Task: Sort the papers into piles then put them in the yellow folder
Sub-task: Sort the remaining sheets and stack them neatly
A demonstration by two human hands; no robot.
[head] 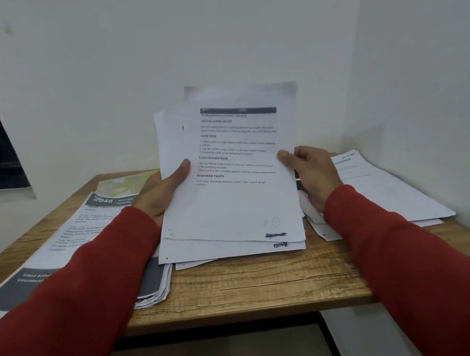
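We hold a loose, fanned sheaf of white printed paper sheets [236,177] upright between both hands, above the middle of the wooden worktop [242,284]. The front sheet carries black headed text; the sheets behind it are skewed and their edges do not line up.

Handling, as we judge it: light, thin, floppy. The tops would bend over if gripped too low, and smooth sheets slide on each other, so the stack may shed pages if tilted. Best hold is at both side edges near mid-height, thumb in front and fingers behind, as now; tapping the lower edge on the worktop should square it.

Left hand [163,190]: thumb pressed on the front of the left edge, palm and fingers behind the paper, gripping. Right hand [310,171]: thumb on the right edge, fingers curled behind, also gripping. Both forearms in red sleeves [417,258] reach forward, wrists level.

On the worktop to the left lies a thick pile of printed pages with grey banners [87,242]; to the right, a flatter pile of white sheets [384,188]. A yellowish-green flat thing [127,184] shows behind the left pile, possibly the folder; we cannot tell.
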